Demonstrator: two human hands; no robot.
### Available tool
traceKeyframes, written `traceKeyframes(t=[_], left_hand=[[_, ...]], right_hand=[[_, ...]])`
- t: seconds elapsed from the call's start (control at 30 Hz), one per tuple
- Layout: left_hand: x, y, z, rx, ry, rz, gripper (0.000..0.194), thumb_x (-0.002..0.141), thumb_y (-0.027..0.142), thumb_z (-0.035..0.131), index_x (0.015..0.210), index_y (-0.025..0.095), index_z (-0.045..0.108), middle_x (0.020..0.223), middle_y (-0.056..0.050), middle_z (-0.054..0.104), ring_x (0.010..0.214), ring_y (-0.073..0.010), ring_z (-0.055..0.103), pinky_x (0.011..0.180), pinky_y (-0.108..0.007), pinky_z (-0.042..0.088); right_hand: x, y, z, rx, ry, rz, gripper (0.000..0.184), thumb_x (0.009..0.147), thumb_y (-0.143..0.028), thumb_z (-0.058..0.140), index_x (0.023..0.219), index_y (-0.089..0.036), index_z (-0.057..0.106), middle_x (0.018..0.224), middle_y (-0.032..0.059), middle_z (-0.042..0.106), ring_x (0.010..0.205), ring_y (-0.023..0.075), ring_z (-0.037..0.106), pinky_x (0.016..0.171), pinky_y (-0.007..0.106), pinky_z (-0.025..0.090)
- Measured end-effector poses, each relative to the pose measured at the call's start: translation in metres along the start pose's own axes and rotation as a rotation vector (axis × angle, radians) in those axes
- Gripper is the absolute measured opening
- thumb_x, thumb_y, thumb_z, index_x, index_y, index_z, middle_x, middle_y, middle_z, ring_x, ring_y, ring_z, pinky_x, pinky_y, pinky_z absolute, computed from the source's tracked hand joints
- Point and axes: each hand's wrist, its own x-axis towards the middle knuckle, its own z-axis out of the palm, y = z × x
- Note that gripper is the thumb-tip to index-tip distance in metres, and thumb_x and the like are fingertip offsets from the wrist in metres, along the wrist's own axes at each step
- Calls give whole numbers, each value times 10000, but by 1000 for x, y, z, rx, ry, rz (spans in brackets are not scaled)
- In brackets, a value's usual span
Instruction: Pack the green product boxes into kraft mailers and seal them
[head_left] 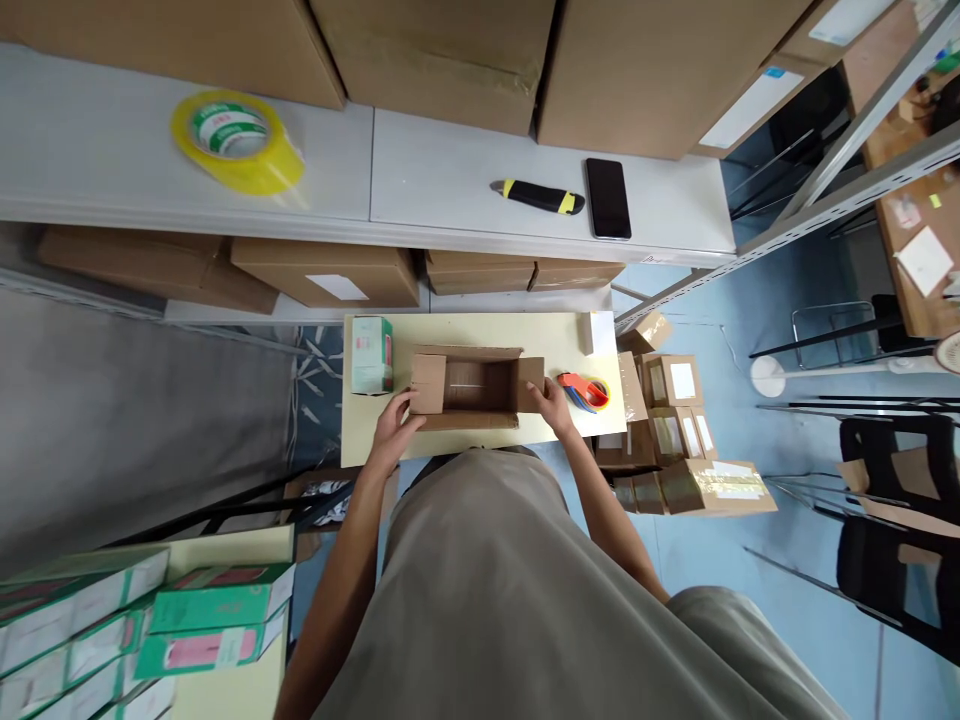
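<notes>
- An open cardboard box (480, 385) sits on the desk (465, 330).
- The left hand (395, 425) holds its left front corner; the right hand (551, 403) grips its right flap.
- An orange tape dispenser (583, 388) lies just beside the right hand.

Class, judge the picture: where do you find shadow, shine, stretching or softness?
In the head view, the open box is darker inside; also in the head view, tape on a carton at right shines, and the green boxes at lower left look stretched and soft, their print unreadable.
</notes>
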Motion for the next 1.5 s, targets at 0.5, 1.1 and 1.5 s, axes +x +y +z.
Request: traceKeyframes(t=[0.5, 1.1, 1.5], left_hand=[[12, 65, 33, 487, 70, 339, 407, 956, 360, 696, 1345, 246, 737, 1541, -169, 693, 1547, -383, 583, 1376, -568, 399], [34, 273, 170, 417, 35, 771, 428, 1140, 479, 576, 1470, 239, 705, 1502, -127, 761, 1437, -302, 704, 1264, -494, 549], [15, 301, 223, 350, 26, 993, 365, 1171, 351, 573, 1503, 227, 662, 1490, -132, 757, 1410, -251, 717, 1234, -447, 578]], right_hand=[[36, -38, -25, -23, 77, -93, 601, 991, -756, 628, 1234, -211, 704, 1236, 167, 826, 1058, 319, 798, 922, 444, 650], [133, -184, -126, -343, 391, -763, 475, 1223, -461, 358, 1461, -225, 694, 1472, 172, 742, 1457, 319, 666, 1264, 533, 528], [289, -222, -152, -561, 261, -692, 551, 1233, -379, 242, 1558, -98, 586, 1543, 252, 689, 1688, 322, 455, 1416, 693, 245]])
